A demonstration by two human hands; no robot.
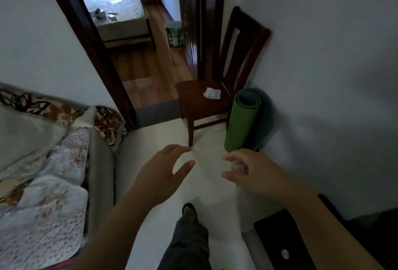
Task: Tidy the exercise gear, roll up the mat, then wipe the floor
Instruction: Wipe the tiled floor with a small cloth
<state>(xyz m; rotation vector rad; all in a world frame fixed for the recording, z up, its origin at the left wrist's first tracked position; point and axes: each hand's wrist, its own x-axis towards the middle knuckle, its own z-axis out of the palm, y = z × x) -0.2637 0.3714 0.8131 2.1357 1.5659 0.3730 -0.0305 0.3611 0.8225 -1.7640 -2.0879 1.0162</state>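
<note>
both arms are reaching forward over the pale floor (206,185), palms facing each other. the left hand (163,168) is staying open, fingers straight and thumb apart. the right hand (252,172) is loosely curling its fingers, grasping nothing. the rolled green mat (242,123) is standing upright against the wall, just beside the chair (200,101), beyond the right hand and apart from it.

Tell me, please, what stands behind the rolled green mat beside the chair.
A dark teal roll, seemingly a second mat, stands between the green mat and the white wall. Only its top and right side show; the green mat covers the rest.
</note>
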